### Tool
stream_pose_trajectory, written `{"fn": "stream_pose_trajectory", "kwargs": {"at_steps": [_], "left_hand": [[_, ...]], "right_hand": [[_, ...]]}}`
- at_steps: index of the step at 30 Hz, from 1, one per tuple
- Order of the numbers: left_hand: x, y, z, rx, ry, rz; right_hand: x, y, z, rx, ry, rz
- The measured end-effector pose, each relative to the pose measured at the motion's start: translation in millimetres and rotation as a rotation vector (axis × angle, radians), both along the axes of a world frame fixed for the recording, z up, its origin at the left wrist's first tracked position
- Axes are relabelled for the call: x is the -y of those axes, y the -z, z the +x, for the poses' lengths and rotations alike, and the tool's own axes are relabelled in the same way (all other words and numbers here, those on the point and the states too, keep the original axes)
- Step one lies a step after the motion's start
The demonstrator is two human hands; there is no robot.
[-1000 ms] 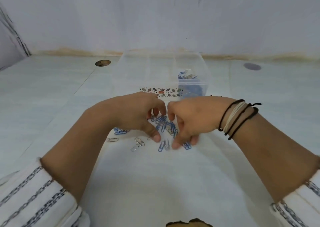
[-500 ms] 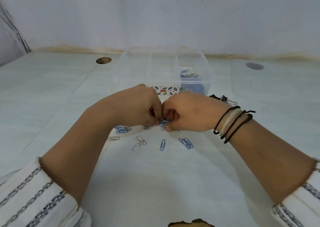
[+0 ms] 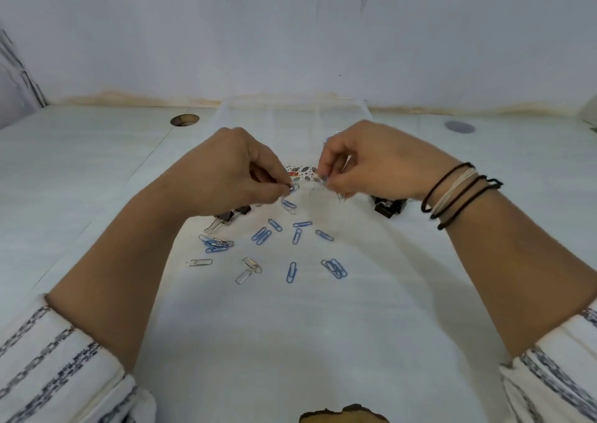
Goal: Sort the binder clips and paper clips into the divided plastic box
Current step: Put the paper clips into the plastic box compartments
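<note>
Raised above the table, my left hand (image 3: pixel 239 170) pinches a paper clip at its fingertips. My right hand (image 3: pixel 371 161) pinches a few paper clips, some dangling blurred below it. Both hands hover in front of the clear divided plastic box (image 3: pixel 290 115), which they partly hide. Several blue paper clips (image 3: pixel 292 272) and silver paper clips (image 3: pixel 198 262) lie scattered on the white table below. A black binder clip (image 3: pixel 231 217) lies under my left wrist, and more black binder clips (image 3: pixel 387 206) lie under my right wrist.
A round hole (image 3: pixel 184 120) is in the table at back left and a grey round cap (image 3: pixel 459 127) at back right. A white wall stands close behind the box. A dark chipped spot (image 3: pixel 342 414) marks the table's near edge.
Both hands have lifted from the clip pile and drawn apart, each taking clips up with it. Clips that they covered now lie in view on the table.
</note>
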State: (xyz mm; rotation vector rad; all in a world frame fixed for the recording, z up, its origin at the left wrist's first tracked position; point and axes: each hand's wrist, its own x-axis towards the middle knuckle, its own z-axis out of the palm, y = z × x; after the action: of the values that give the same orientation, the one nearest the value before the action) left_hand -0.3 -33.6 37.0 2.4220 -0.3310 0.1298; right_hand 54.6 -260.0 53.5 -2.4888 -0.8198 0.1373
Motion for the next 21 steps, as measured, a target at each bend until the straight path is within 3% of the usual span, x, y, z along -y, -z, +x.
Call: {"fn": "stream_pose_trajectory", "kwargs": {"at_steps": [7,14,17,21], "left_hand": [[29,-27,24,0.247,-0.175,-0.377],[65,-21,79,0.304,-0.165,-0.179],[63,-17,68,0.358,-0.161,-0.206],[48,-15,31,0.290,-0.100,-0.100]], "right_hand": [[11,-11,35,0.144,0.294,0.471],[8,5,60,0.458,0.423,0.280],[15,5,47,0.573,0.437,0.314],[6,6,19,0.459,0.252,0.321]]}}
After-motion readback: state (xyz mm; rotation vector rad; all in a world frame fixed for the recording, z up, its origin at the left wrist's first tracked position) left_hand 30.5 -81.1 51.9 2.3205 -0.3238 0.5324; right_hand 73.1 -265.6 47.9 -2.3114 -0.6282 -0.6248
